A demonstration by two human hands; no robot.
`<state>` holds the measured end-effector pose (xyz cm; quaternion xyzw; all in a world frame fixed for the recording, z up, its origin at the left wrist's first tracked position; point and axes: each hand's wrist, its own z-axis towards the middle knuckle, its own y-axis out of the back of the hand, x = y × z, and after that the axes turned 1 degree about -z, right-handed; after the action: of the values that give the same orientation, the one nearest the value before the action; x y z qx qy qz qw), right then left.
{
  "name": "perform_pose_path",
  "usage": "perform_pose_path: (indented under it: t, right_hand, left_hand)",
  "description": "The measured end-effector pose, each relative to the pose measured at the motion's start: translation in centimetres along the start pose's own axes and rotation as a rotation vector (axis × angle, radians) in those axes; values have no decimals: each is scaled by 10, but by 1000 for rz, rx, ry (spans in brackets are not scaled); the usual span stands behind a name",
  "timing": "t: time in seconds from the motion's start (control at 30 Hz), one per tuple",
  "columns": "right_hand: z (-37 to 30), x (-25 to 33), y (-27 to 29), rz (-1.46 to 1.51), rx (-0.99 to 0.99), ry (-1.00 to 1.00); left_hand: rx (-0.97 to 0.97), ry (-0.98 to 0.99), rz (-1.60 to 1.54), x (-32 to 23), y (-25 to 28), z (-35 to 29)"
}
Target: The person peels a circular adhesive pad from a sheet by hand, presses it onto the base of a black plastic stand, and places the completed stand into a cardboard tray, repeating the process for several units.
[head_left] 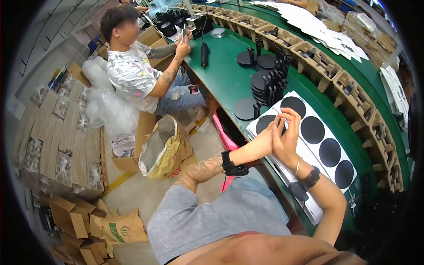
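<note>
My left hand (261, 140) and my right hand (287, 140) meet above a stack of white sheets (303, 142) bearing black round pads (330, 152). The fingertips of both hands are bent together, and whatever lies between them is too small to make out. A black strap sits on my left wrist; a bracelet and a dark band are on my right. Just beyond my hands, a black disc with an upright bracket (245, 109) lies on the green table (225, 84). Behind it stand stacked black bases (265, 84) of the same kind.
Moulded brown pulp trays (316, 62) holding dark parts line the table's far side. A black electric screwdriver (204, 55) hangs by its cord. A co-worker (132, 73) sits at left holding a phone-like object. A yellow sack (163, 148) and cartons (70, 216) stand on the floor.
</note>
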<state>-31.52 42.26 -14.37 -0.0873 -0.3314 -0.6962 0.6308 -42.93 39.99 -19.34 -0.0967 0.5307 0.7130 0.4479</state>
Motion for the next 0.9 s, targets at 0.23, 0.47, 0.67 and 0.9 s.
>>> perform_pose_path:
  t: [0.23, 0.47, 0.67, 0.9]
  right_hand:
    - [-2, -4, -18, 61, -49, -22]
    - [-2, -1, -33, 102, -52, 2]
    - [0, 6, -39, 184, -95, 43]
    - [-1, 13, -47, 256, -6, 195]
  left_hand:
    - [172, -52, 335, -4, 20, -3]
    - [136, 28, 175, 8, 37, -17]
    - [-82, -81, 520, 6, 69, -29]
    - [-1238, 196, 911, 19, 181, -76]
